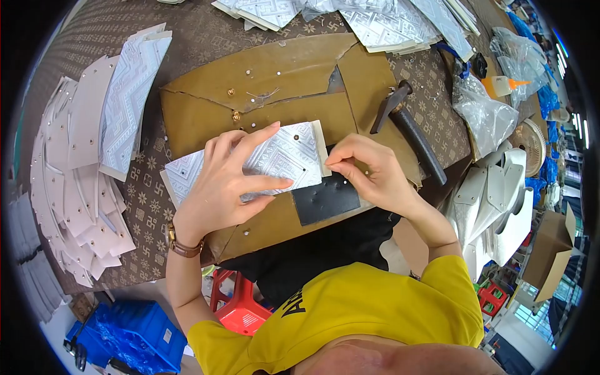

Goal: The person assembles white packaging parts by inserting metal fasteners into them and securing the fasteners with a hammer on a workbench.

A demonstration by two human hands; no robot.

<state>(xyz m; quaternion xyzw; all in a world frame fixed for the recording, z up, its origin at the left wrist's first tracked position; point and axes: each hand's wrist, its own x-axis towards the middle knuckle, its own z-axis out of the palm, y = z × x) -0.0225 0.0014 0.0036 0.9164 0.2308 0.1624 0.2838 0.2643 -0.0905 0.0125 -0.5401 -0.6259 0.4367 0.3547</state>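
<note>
Left fingers [262, 184] are spread wide and pressed flat on the patterned panel [284, 156], gripping nothing. The left hand [222, 181] covers the panel's middle. Right fingers [340, 164] are pinched narrow at the panel's 3 o'clock edge; whether they hold anything cannot be told. The panel lies on the brown board [275, 75]. A black plate [325, 200] sits at 6 o'clock of the right hand [369, 172], and a hammer [409, 128] lies at its 1 o'clock. White pieces [81, 181] are stacked at 9 o'clock.
</note>
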